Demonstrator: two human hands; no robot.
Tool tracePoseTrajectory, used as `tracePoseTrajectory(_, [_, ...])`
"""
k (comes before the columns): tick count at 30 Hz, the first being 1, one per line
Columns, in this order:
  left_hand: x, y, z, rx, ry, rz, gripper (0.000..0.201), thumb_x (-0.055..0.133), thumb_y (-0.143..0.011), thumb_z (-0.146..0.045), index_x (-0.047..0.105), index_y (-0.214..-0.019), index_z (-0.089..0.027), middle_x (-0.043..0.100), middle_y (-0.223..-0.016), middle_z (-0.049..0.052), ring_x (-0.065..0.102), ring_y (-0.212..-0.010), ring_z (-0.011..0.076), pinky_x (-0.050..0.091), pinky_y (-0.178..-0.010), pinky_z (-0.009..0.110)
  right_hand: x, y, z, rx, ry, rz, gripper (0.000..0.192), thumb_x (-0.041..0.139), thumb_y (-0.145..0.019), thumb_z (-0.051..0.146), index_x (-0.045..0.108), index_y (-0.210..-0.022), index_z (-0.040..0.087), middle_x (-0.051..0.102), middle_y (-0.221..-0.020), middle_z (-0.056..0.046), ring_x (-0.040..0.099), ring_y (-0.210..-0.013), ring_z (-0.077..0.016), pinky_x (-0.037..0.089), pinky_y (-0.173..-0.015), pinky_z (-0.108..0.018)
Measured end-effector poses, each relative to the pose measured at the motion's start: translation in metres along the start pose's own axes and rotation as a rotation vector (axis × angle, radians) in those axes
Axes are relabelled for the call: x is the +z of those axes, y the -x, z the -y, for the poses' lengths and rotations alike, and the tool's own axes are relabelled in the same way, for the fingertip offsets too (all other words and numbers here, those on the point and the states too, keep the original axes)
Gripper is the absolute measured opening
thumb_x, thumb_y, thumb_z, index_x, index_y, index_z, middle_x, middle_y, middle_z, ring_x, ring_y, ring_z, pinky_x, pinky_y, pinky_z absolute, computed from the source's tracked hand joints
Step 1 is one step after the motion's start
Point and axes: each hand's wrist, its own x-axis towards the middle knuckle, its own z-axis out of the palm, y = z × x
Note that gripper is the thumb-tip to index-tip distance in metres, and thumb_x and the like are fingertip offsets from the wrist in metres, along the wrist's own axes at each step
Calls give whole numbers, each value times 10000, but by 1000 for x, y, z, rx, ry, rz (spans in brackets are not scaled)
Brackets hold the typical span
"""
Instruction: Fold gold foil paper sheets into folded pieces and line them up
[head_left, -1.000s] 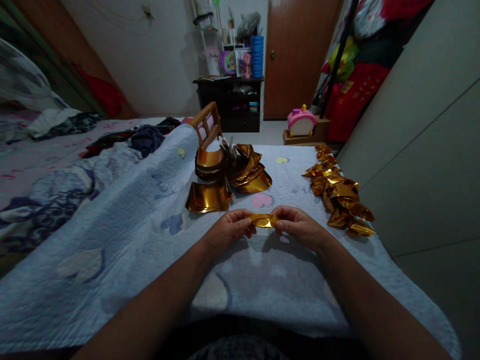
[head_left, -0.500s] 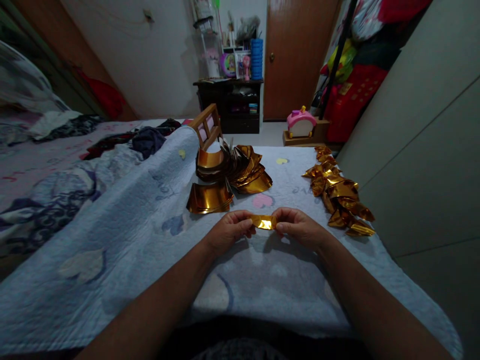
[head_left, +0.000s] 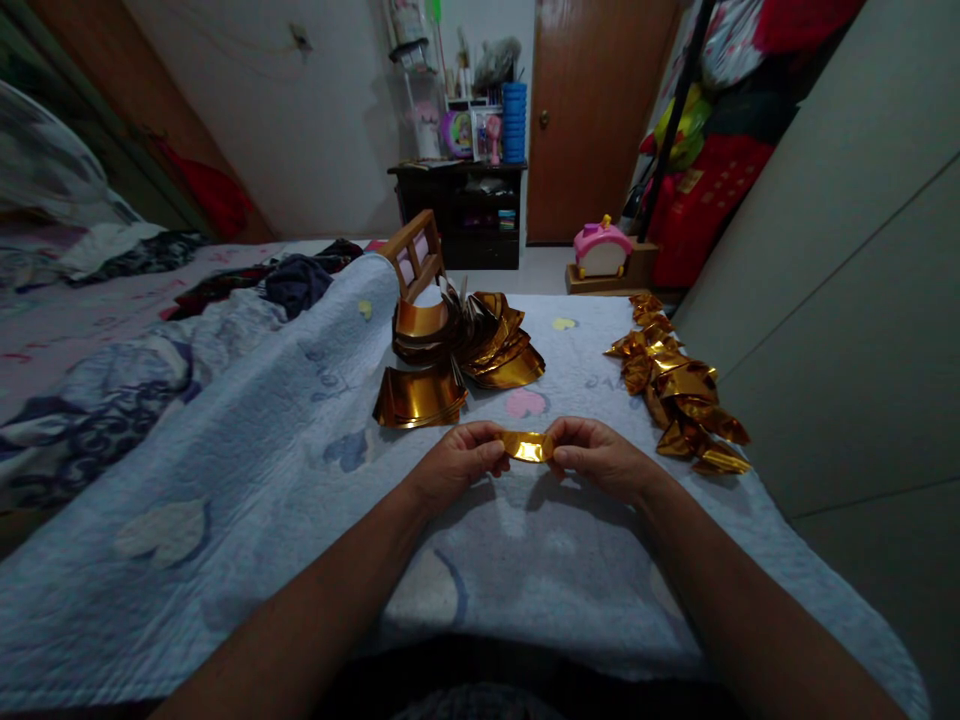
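Almost nothing has moved since the earlier frames: our hands sit a shade lower in view, and the gold piece between them keeps the same narrow folded shape. We work over the pale blue quilt (head_left: 247, 480), which covers the whole near surface. On it, beyond our hands, lies the stack of flat gold sheets (head_left: 418, 396), with a fanned heap of curled sheets (head_left: 480, 345) behind it, and off to the right a row of folded gold pieces (head_left: 679, 385) runs along the cupboard side. Our left hand (head_left: 454, 465) and right hand (head_left: 596, 455) each pinch one end of the small folded gold foil (head_left: 527, 446) between thumb and fingertips, holding it just above the quilt. The risk, as we judge it, lies in that thin foil: pulling the ends apart too hard could tear it or undo the crease, and uneven pinches could set the fold crooked. The soft quilt gives no firm backing for pressing a crease.
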Motion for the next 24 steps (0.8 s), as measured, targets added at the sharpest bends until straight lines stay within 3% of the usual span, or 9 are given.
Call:
tracePoseTrajectory(14, [2, 1, -1, -9, -4, 14, 339, 887, -667, -400, 748, -819, -130, 664, -680, 21, 543, -603, 95, 390, -596, 216, 1, 1, 1, -9, 21, 32, 293, 843, -738, 381, 652, -807, 169, 647, -672, 20, 539, -570, -92, 354, -523, -212])
tracePoseTrajectory(24, [2, 1, 2, -30, -34, -23, 367, 884, -663, -433, 763, -836, -132, 656, -649, 22, 542, -587, 94, 385, -574, 206, 1, 3, 6, 16, -31, 35, 310, 856, -727, 384, 675, -836, 156, 686, -694, 6, 615, -612, -113, 460, -617, -243])
